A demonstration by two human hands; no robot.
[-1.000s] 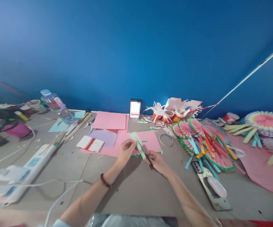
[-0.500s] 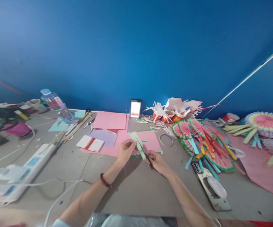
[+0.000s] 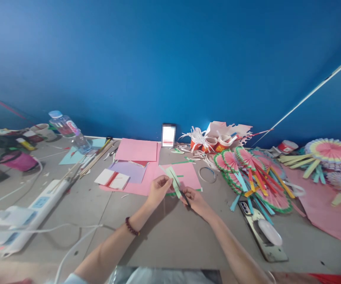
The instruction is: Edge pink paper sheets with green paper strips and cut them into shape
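The right hand (image 3: 196,201) partly hides the scissors (image 3: 184,196); a screen (image 3: 168,136) is blurred.

Bottle (image 3: 69,129) left, strip (image 3: 175,185) between, phone (image 3: 253,219) right, apparently under mouse (image 3: 270,232).

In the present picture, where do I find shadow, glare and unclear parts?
Head view: a soft shadow falls on the grey tabletop, beside the bare left forearm; head view: a pale sheen lightens the blue painted wall at upper left; head view: the upright, dark-framed rectangular screen is coarsely pixelated, its content unreadable.
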